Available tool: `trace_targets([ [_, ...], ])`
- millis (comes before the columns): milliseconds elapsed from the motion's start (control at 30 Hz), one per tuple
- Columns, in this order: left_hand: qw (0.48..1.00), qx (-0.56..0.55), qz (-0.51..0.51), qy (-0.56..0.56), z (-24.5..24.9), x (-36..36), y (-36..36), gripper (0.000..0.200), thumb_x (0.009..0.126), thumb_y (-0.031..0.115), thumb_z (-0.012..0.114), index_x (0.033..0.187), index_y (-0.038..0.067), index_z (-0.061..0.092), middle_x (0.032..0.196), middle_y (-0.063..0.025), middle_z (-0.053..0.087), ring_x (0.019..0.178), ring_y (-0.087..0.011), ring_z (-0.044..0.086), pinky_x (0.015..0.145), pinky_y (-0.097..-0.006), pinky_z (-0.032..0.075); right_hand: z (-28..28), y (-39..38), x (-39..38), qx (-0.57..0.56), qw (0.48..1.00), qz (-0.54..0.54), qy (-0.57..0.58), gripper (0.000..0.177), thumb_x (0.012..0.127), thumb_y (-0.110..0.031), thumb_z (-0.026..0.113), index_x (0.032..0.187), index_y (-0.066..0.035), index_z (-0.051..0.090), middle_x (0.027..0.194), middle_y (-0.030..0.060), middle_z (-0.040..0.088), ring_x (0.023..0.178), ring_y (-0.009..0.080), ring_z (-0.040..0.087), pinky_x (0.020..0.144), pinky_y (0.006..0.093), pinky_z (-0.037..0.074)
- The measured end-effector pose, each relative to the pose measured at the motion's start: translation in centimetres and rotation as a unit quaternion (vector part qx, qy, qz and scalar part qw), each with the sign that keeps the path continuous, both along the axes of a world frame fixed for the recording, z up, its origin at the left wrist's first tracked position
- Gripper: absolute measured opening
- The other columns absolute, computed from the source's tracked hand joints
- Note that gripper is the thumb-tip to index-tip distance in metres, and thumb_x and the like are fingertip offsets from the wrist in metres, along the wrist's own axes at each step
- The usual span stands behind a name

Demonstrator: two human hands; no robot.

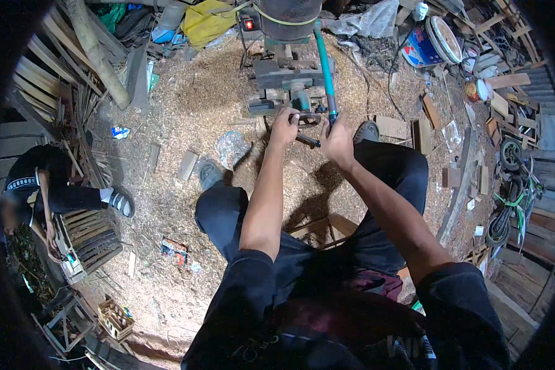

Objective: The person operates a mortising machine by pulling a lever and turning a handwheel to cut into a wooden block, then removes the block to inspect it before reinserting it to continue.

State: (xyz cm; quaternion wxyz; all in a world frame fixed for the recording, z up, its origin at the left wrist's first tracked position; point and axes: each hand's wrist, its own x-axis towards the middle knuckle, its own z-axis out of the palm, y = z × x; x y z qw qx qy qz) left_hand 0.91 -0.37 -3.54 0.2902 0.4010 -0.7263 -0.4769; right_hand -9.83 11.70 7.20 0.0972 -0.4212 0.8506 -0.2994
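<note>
My left hand [283,129] is closed on the left side of a small dark brown ring-shaped piece [310,117], in front of the machine. Close to the right of that piece is my right hand [338,142], its fingers curled; what they hold is hidden. A green pipe [324,65] slants down from above, and its black lower end meets the right hand's fingertips. Just beyond both hands stands a low machine [293,77] with dark beams and a green metal part. Below the ring-shaped piece, a dark rod [308,141] sticks out towards me.
Wood shavings [197,86] cover the ground. A large drum [288,18] and a lit red switch [248,24] stand behind the machine. Another person [40,188] sits at left by a slatted wooden piece [91,237]. Paint bucket [428,43] and small bike [510,197] are at right.
</note>
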Motion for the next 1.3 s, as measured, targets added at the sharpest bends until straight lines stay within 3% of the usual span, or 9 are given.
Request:
trace_targets([
  [533, 0.986, 0.129, -0.088, 0.062, -3.5, 2.1, -0.6, 0.031, 0.091, 0.01, 0.058, 0.121, 0.004, 0.058, 0.109, -0.0163, 0.065, 0.101, -0.0287, 0.061, 0.09, -0.0369, 0.045, -1.5, 0.0, 0.8, -0.021, 0.999, -0.03, -0.018, 0.024, 0.088, -0.011, 0.055, 0.101, 0.004, 0.041, 0.071, 0.031, 0.059, 0.068, 0.0513, 0.059, 0.06, 0.0577, 0.047],
  [633, 0.99, 0.099, -0.071, -0.072, 8.1, 5.2, 2.3, 0.033, 0.093, 0.013, 0.057, 0.125, 0.006, 0.056, 0.108, -0.0128, 0.066, 0.1, -0.0204, 0.061, 0.089, -0.0314, 0.046, -0.3, 0.3, 0.3, -0.01, 0.998, -0.001, -0.07, 0.027, 0.087, -0.008, 0.055, 0.107, 0.004, 0.042, 0.085, 0.0346, 0.059, 0.081, 0.0513, 0.059, 0.07, 0.0568, 0.048],
  [800, 0.998, -0.019, -0.027, -0.047, 8.3, 8.3, 2.4, 0.029, 0.091, 0.013, 0.057, 0.119, 0.004, 0.06, 0.113, -0.0158, 0.066, 0.107, -0.0252, 0.061, 0.094, -0.033, 0.045, 7.5, 0.8, -1.7, -0.194, 0.97, 0.138, 0.054, 0.052, 0.085, -0.012, 0.058, 0.131, 0.002, 0.038, 0.115, 0.0363, 0.053, 0.113, 0.047, 0.05, 0.092, 0.0484, 0.045],
  [867, 0.996, -0.045, -0.02, -0.071, 9.9, 8.9, 3.2, 0.03, 0.09, 0.012, 0.058, 0.119, 0.003, 0.061, 0.113, -0.0163, 0.066, 0.106, -0.0264, 0.062, 0.095, -0.0339, 0.045, 13.6, -0.5, -3.6, -0.217, 0.952, 0.182, 0.114, 0.039, 0.086, -0.015, 0.059, 0.121, 0.0, 0.052, 0.12, 0.0317, 0.054, 0.111, 0.0449, 0.053, 0.092, 0.0465, 0.046],
  [933, 0.994, -0.075, -0.025, -0.074, 8.4, 9.2, 2.3, 0.03, 0.09, 0.013, 0.058, 0.119, 0.003, 0.061, 0.114, -0.0163, 0.066, 0.107, -0.0265, 0.062, 0.095, -0.0345, 0.045, 21.7, -1.3, -4.0, -0.281, 0.942, 0.174, -0.059, 0.028, 0.088, -0.02, 0.06, 0.109, -0.001, 0.062, 0.114, 0.0258, 0.06, 0.106, 0.0425, 0.058, 0.089, 0.0461, 0.047],
  [1000, 0.991, -0.058, -0.017, -0.116, 8.4, 9.4, 2.4, 0.033, 0.089, 0.014, 0.059, 0.12, 0.002, 0.06, 0.115, -0.0173, 0.065, 0.108, -0.0261, 0.062, 0.095, -0.0348, 0.045, 25.9, -4.2, -5.7, -0.456, 0.851, 0.159, 0.205, 0.033, 0.094, -0.031, 0.058, 0.107, -0.002, 0.061, 0.096, 0.0179, 0.067, 0.092, 0.0275, 0.066, 0.078, 0.0402, 0.054],
  [1100, 0.99, -0.053, -0.046, -0.123, 11.3, 9.4, 4.0, 0.035, 0.087, 0.014, 0.06, 0.12, 0.001, 0.06, 0.116, -0.018, 0.065, 0.109, -0.0264, 0.062, 0.095, -0.0345, 0.045, 29.7, -6.9, -8.0, -0.516, 0.819, 0.235, 0.093, 0.056, 0.095, -0.052, 0.047, 0.108, 0.001, 0.06, 0.092, 0.0115, 0.063, 0.076, 0.0202, 0.058, 0.064, 0.0344, 0.044],
  [1200, 0.989, -0.04, -0.058, -0.13, 9.2, 9.5, 3.5, 0.036, 0.087, 0.015, 0.06, 0.12, 0.002, 0.06, 0.117, -0.0181, 0.064, 0.11, -0.028, 0.061, 0.095, -0.0345, 0.045, 24.8, -9.1, -12.4, -0.334, 0.894, 0.288, -0.075, 0.041, 0.094, -0.038, 0.057, 0.112, -0.002, 0.06, 0.098, 0.0121, 0.068, 0.09, 0.0195, 0.067, 0.074, 0.0349, 0.055],
  [1300, 0.99, -0.026, -0.07, -0.118, 4.3, 9.3, 2.7, 0.038, 0.089, 0.022, 0.06, 0.121, 0.003, 0.058, 0.119, -0.0191, 0.061, 0.113, -0.0319, 0.058, 0.098, -0.0364, 0.044, 16.1, -6.4, -11.5, -0.221, 0.942, 0.24, -0.077, 0.036, 0.092, -0.036, 0.058, 0.089, 0.0, 0.064, 0.072, 0.0045, 0.061, 0.066, 0.0128, 0.055, 0.062, 0.0303, 0.045],
])
